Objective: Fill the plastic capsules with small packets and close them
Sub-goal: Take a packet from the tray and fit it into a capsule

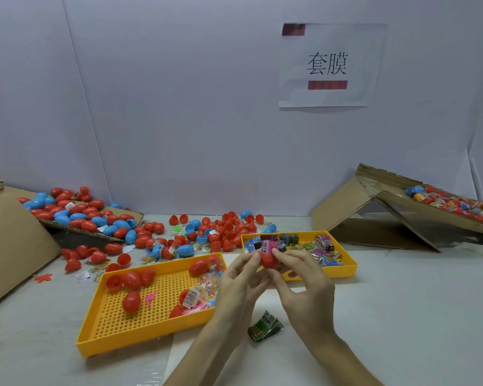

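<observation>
Red capsule (268, 261): held over the gap between two trays, pinched at the fingertips by the left hand (236, 277) and right hand (299, 282), with a pink packet (267, 246) standing out of its top. Its lower part is behind the fingers. Near: one green packet (265, 327) on the table. Left: perforated yellow tray (140, 341) with red capsules and bead packets, right end covered by the left hand. Beyond the hands: yellow packet tray (343, 271), near-left corner hidden. Far: loose red and blue capsules (207, 232). Far right: cardboard box (374, 213), cut off at the edge of view.
</observation>
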Available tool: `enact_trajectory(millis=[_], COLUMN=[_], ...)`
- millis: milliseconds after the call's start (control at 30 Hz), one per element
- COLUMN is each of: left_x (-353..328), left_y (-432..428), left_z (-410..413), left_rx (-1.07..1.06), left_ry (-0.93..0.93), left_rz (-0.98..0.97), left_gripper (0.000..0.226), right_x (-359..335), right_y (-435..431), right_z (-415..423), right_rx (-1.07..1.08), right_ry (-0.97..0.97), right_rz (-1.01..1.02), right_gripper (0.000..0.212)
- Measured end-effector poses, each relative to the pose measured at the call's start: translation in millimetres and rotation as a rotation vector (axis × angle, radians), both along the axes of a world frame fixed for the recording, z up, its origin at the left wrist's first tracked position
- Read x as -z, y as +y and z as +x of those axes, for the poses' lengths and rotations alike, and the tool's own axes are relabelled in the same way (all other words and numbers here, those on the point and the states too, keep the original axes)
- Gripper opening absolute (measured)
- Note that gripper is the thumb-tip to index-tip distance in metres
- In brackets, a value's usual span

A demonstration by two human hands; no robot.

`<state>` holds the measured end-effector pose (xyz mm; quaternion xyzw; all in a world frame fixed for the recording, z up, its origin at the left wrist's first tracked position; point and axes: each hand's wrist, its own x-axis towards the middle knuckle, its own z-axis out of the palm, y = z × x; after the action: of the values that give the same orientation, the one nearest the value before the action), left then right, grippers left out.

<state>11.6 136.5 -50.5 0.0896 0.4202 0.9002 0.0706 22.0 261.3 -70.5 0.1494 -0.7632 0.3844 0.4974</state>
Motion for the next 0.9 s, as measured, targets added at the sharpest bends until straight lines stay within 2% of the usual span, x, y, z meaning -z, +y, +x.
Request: enact_trajectory(millis=[133,433,767,900], left_x=[-0.8,2.1,3.4,5.1], left_y=[-4.3,-6.8,-9.8,-8.7], left_z=[0.3,0.7,1.1,0.4], left_rx=[0.017,0.041,0.069,0.021], left_ry=[-0.002,-0.014,-0.034,-0.023], left_rz=[0.023,0.041,0.085,0.058], left_gripper=[0.020,0.035,0.037,0.041], right_x=[0.7,1.7,3.1,0.8], right_y=[-1.0,-0.2,0.9,-0.3], right_z=[0.1,1.3,1.1,2.2], right_rx=[-0.026,-0.041,-0.006,-0.070], right_ry=[0.011,-0.001,0.019,-0.032], right_rz=[0.004,0.013,0.010,-0.020], right_gripper=[0.033,0.038,0.034,0.037])
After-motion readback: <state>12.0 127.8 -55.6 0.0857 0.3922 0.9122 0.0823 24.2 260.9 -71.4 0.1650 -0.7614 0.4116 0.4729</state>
